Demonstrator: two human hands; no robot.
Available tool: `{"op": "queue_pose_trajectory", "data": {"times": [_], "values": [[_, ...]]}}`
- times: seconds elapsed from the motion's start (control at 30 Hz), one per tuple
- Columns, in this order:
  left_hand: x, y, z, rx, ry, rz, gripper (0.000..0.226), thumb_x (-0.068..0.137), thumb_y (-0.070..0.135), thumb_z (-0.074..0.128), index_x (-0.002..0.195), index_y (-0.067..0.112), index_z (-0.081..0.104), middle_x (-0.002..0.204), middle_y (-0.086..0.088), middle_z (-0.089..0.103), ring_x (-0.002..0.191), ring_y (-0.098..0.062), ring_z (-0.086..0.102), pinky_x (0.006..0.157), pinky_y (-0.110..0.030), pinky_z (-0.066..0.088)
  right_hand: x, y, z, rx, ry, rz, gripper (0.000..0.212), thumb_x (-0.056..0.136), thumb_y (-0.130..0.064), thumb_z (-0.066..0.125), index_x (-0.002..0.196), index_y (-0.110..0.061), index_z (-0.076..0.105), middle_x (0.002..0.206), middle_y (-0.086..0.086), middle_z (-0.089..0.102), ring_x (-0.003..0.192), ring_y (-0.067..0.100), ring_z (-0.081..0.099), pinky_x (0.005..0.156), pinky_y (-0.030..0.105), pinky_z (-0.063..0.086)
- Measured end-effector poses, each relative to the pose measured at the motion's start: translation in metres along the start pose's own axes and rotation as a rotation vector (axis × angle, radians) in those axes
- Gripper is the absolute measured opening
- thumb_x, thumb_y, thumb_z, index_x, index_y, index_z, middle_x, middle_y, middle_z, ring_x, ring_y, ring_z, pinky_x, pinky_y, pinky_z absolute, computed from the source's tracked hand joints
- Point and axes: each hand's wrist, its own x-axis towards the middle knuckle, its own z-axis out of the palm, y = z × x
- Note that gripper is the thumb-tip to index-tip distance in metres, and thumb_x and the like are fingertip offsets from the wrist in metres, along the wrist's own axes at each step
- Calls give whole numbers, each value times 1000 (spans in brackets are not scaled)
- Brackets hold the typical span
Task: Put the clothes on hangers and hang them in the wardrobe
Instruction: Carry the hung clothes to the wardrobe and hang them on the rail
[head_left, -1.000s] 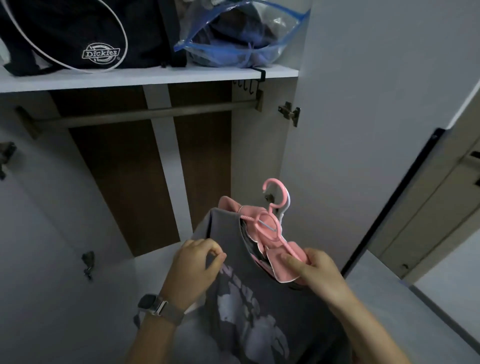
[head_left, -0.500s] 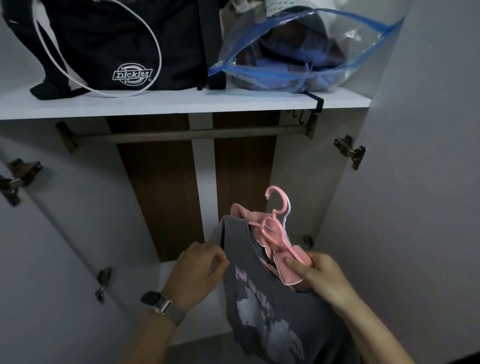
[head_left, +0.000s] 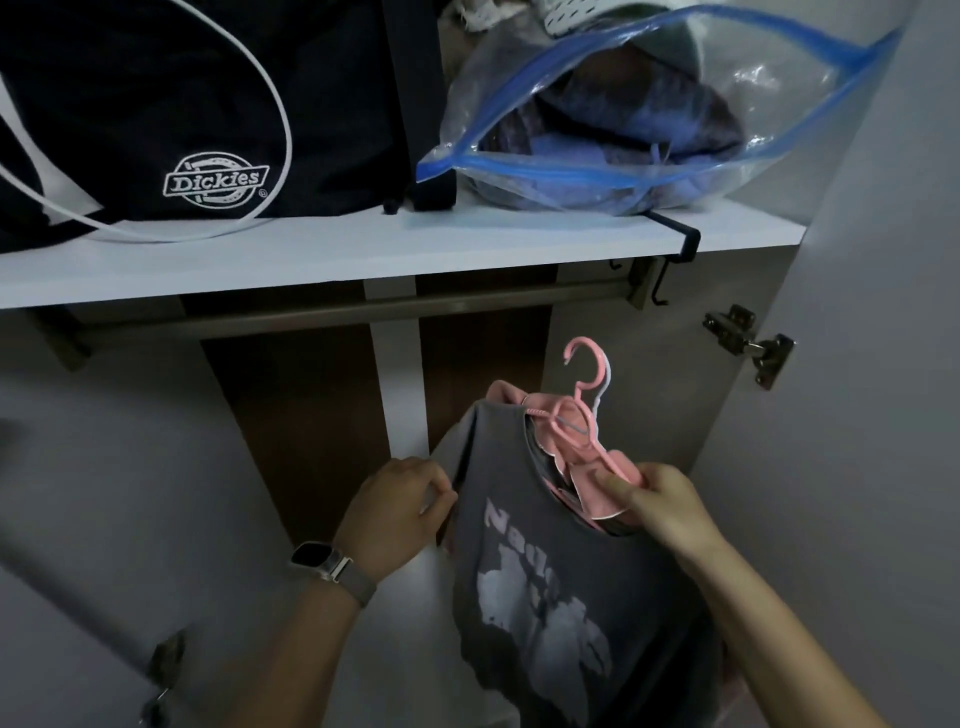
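The wardrobe (head_left: 597, 415) stands open, and its white shelf (head_left: 363, 254) carries two containers. On the left sits a black bag (head_left: 156, 104) with a white embroidered Dickies logo and a loop of white cord; what it holds cannot be seen. To its right lies a clear plastic zip bag (head_left: 649, 119) with a blue seal strip, its mouth gaping toward the left, stuffed with folded fabric in blue and purple tones. A black hook bracket (head_left: 680, 244) clips over the shelf's front edge near the right end.

Just below the shelf runs the hanging rail (head_left: 363, 312), bare along its visible length. A metal hinge (head_left: 753, 343) shows on the right wall.

Below the rail, in front of the wardrobe opening, a grey T-shirt (head_left: 545, 571) with a pale printed graphic hangs on a pink hanger (head_left: 582, 415), whose hook points upward, well short of the rail. A second, white hook shows just behind the pink one. Pink fabric bunches at the shirt's neckline.

The left hand (head_left: 400, 509), with a watch (head_left: 322, 558) on the wrist, pinches the shirt's left edge between curled fingers and thumb. The right hand (head_left: 660, 504) grips the hanger's right arm together with the pink fabric at the collar, thumb pressed on top.
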Motion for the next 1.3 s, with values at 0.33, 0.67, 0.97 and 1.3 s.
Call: {"op": "queue_pose_trajectory", "data": {"times": [0.33, 0.67, 0.97, 1.3], "values": [[53, 6, 4, -34, 4, 13, 17, 95, 33, 51, 96, 20, 62, 97, 6, 60, 92, -9, 53, 79, -24, 45, 70, -23, -17, 84, 66, 21, 36, 86, -34, 72, 75, 0, 70, 66, 9, 60, 64, 22, 54, 62, 32, 38], [89, 8, -2, 5, 102, 41, 14, 93, 30, 53, 97, 19, 62, 94, 5, 61, 91, -10, 52, 75, -29, 45, 133, -42, -14, 76, 60, 33, 38, 84, -34, 74, 69, 1, 67, 72, 14, 59, 71, 26, 56, 66, 34, 38], [85, -9, 3, -13, 88, -23, 14, 94, 31, 52, 102, 22, 59, 100, 8, 60, 90, -6, 54, 75, -21, 45, 170, -43, -13, 54, 119, 55, 32, 86, -33, 72, 72, -9, 56, 85, 14, 61, 80, 28, 58, 70, 37, 43], [82, -17, 4, -7, 87, -57, 13, 94, 30, 53, 101, 21, 60, 98, 7, 61, 85, -5, 54, 70, -17, 44, 191, -28, -5, 14, 138, 114, 45, 85, -37, 71, 99, 5, 67, 89, 15, 63, 83, 29, 59, 67, 33, 40]]}}
